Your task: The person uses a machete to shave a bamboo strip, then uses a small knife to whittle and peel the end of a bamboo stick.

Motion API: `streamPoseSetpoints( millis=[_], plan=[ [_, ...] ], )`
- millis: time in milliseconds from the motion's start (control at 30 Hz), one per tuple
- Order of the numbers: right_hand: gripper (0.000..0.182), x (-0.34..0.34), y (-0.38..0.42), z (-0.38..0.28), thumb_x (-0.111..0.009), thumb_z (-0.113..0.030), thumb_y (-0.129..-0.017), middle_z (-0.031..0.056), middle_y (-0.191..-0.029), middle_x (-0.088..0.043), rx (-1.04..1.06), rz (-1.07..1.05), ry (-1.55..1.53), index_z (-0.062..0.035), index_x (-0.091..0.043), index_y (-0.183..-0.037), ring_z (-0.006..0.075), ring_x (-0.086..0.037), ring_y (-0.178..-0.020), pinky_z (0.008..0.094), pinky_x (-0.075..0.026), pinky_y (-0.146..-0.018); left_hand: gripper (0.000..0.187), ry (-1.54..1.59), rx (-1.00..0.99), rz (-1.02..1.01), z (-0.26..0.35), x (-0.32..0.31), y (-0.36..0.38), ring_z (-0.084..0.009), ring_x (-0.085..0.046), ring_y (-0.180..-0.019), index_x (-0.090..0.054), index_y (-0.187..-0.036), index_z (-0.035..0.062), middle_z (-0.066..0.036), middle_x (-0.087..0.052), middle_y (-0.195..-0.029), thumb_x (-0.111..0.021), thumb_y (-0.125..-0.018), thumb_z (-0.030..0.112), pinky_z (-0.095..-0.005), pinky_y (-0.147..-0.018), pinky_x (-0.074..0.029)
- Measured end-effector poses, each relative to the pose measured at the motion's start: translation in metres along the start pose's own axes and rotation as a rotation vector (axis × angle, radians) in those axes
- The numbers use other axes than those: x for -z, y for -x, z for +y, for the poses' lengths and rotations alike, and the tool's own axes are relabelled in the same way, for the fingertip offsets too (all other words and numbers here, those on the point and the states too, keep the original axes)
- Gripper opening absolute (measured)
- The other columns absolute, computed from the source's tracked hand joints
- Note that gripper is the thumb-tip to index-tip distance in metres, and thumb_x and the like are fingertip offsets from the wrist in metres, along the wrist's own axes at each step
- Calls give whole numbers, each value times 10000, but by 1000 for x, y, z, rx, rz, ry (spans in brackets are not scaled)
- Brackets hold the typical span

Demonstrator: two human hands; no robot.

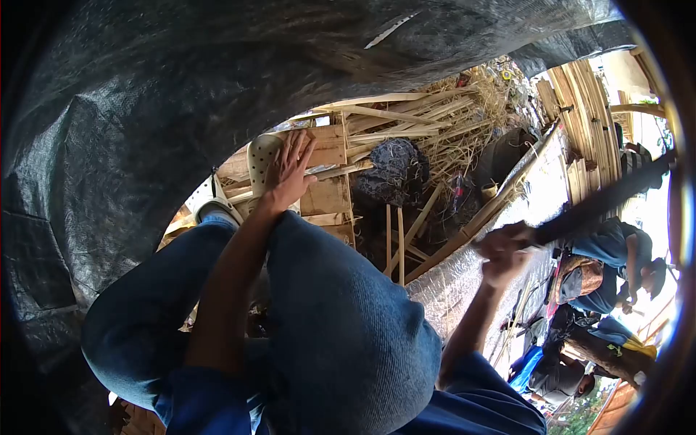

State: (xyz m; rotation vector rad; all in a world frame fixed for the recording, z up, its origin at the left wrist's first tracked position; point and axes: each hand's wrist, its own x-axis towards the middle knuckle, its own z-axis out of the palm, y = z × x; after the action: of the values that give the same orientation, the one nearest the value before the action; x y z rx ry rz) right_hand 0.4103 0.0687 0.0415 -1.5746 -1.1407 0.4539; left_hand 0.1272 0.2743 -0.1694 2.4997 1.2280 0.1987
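Note:
My right hand [502, 254] is raised at the right and wrapped round the handle of a machete [602, 206], whose long dark blade points up and to the right. My left hand [290, 174] has its fingers stretched out over the wooden boards [328, 148], right beside a pale perforated clog [261, 163] on my foot. The left forearm crosses my bent knee, in blue jeans [341, 312]. Just right of the boards sits a dark, crumpled bundle [395, 170].
A black tarp [145, 145] hangs along the left and top. Split bamboo strips [406, 116] and straw [486, 98] lie beyond the boards. A long pole [482, 217] runs diagonally beside a silvery sheet [540, 192]. Other people [616, 246] are at the far right.

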Motion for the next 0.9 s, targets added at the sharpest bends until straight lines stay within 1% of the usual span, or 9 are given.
streamPoseSetpoints(
  millis=[100, 133, 200, 233, 333, 500, 567, 700, 900],
  plan=[
    [71, -21, -18, -14, -500, -75, -800, 57, -701, -429, 557, 68, 255, -19, -486, -840, 135, -349, -472, 274, -331, -408, 863, -11, 0, 14, -1, 1, -2, -293, -145, -1386, -208, -1441, 133, -106, -136, -1510, -678, -763, 382, -423, -1101, -219],
    [78, -18, -23, -4, -482, -92, -835, 43, -694, -424, 658, -364, 268, -27, -504, -872, 130, -309, -465, 292, -344, -430, 869, -10, 15, -16, 0, 1, -2, -291, -138, -1388, -198, -1444, 138, -104, -129, -1511, -678, -763, 386, -422, -1105, -212],
    [112, -73, 52, 58, -554, -116, -710, 93, -729, -601, 241, -166, 478, -52, -566, -801, 193, -584, -667, 310, -468, -615, 879, -13, 33, -50, -1, -1, -3, -288, -127, -1390, -178, -1450, 154, -94, -113, -1516, -675, -766, 395, -423, -1115, -190],
    [85, -116, 98, 107, -557, -105, -731, 50, -581, -543, -86, 170, 356, -43, -529, -679, 157, -541, -535, 319, -409, -495, 879, -13, 39, -46, -3, -4, -2, -288, -127, -1390, -178, -1450, 154, -94, -113, -1516, -675, -766, 395, -423, -1115, -190],
    [81, -130, 108, 104, -567, -35, -738, 43, -512, -480, -1126, -408, 5, -14, -531, -669, 144, -424, -373, 287, -326, -368, 874, 83, -25, 49, -4, -8, -1, -309, -137, -1379, -222, -1431, 144, -99, -133, -1497, -711, -738, 355, -479, -1083, -234],
    [106, -12, 136, 182, -552, -120, -803, 64, -608, -558, -641, 73, 366, -17, -560, -776, 148, -557, -521, 287, -431, -450, 864, 40, 43, -30, -3, -4, -3, -299, -148, -1382, -196, -1447, 160, -85, -117, -1515, -671, -770, 407, -423, -1117, -183],
    [119, -27, 54, 63, -497, -114, -813, 65, -655, -573, -480, 214, 106, -33, -547, -885, 151, -569, -534, 279, -439, -450, 857, 43, -2, -2, -4, -8, -1, -309, -169, -1373, -212, -1444, 161, -88, -135, -1509, -677, -765, 404, -432, -1108, -199],
    [56, -28, -7, -6, -444, -4, -772, 45, -567, -487, -499, 242, -477, -17, -495, -792, 119, -412, -361, 253, -342, -319, 859, 84, 3, 31, -2, -4, -3, -318, -192, -1360, -238, -1432, 150, -108, -184, -1486, -705, -746, 370, -448, -1096, -217],
    [26, -54, 19, 1, -473, -9, -701, 41, -493, -445, -450, 271, -460, -28, -474, -719, 106, -381, -327, 249, -278, -278, 851, 48, 3, 26, -1, 0, -4, -318, -192, -1359, -246, -1425, 140, -111, -184, -1483, -706, -745, 367, -448, -1099, -212]
  ],
)
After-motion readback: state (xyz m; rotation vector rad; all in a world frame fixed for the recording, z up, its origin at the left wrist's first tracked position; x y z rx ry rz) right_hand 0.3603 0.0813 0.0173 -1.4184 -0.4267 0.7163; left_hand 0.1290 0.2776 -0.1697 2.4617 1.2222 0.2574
